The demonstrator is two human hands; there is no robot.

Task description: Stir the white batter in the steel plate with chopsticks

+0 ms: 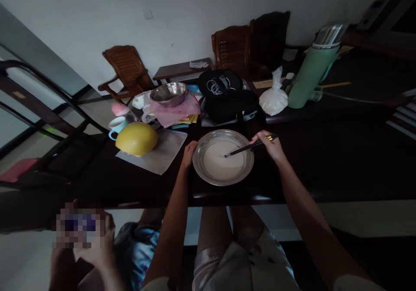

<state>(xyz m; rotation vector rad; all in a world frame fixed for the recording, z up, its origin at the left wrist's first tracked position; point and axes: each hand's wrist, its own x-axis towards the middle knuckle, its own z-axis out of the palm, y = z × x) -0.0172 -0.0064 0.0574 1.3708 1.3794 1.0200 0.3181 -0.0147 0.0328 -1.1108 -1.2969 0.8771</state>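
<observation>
In the middle of the dark table stands a round metal basin (199,169) with a whitish, milky liquid (221,165) in it. My left hand (189,154) is closed on the basin's left rim, fingers partly hidden. Black chopsticks (242,149) with gold bands near the top are gripped in my right hand (269,145). They slant down to the left, and their tips touch the liquid. The right hand is just beyond the basin's right rim.
Left of the basin, a yellow bowl-shaped object (138,138) rests on a pale sheet (169,145) beside a light-blue mug (116,125). Behind are another metal bowl (169,93), a black case (224,96), a bag of white powder (273,100) and a green thermos (313,74). Another person's hands (94,247) are lower left.
</observation>
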